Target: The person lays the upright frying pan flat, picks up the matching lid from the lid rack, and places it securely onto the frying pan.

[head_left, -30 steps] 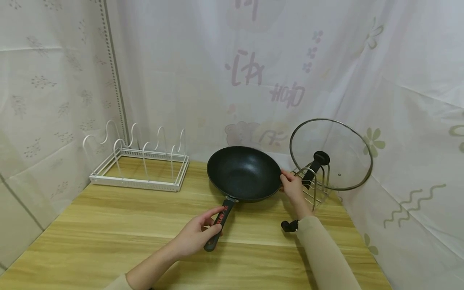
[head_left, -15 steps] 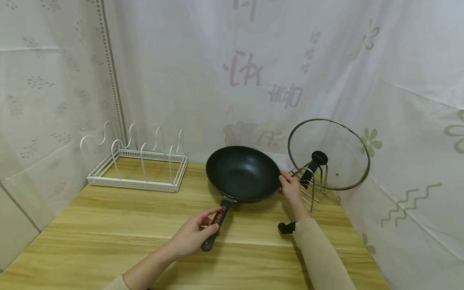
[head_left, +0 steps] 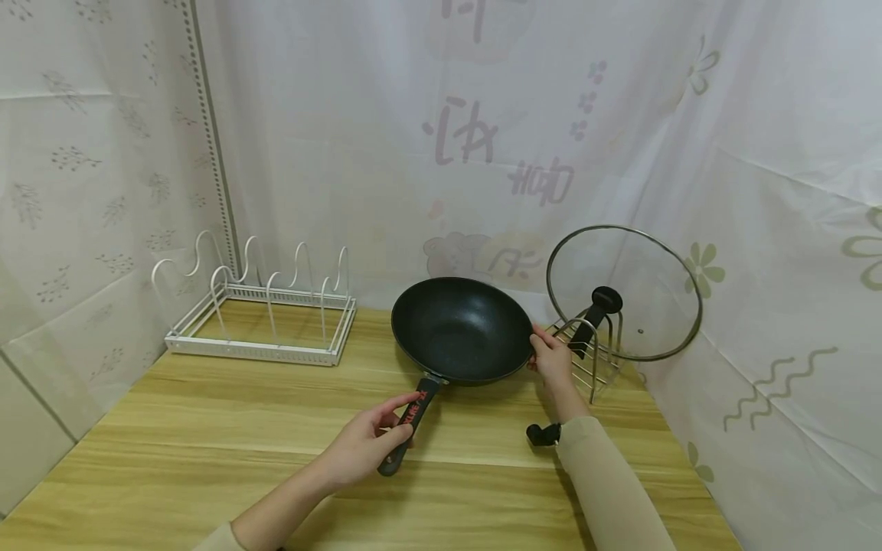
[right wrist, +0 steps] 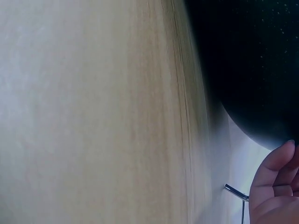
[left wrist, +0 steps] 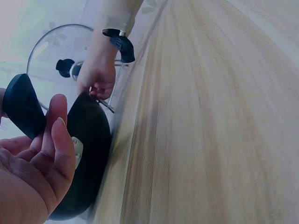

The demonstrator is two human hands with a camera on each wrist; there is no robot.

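Note:
A black wok (head_left: 460, 329) with a long dark handle (head_left: 419, 405) is at the middle of the table, its inside facing the head camera. My left hand (head_left: 365, 444) holds that handle, thumb on the near side and fingers around the far side; red lettering shows on it. In the left wrist view, the left hand (left wrist: 39, 163) is under the handle (left wrist: 23, 107). My right hand (head_left: 554, 367) pinches the wok's right rim. The right wrist view shows the right hand's (right wrist: 275, 186) curled fingers at the edge of the dark wok (right wrist: 252, 65).
A glass lid (head_left: 661, 295) with a black knob leans upright in a small wire rack (head_left: 594, 375) close behind the right hand. At the left stands a white rack (head_left: 255, 353) with curved dividers. Patterned curtains (head_left: 331, 176) border the wooden table (head_left: 207, 444).
The head view has shifted slightly, moving the scene a little to the left. The handle's end has swung slightly left; both hands keep their holds.

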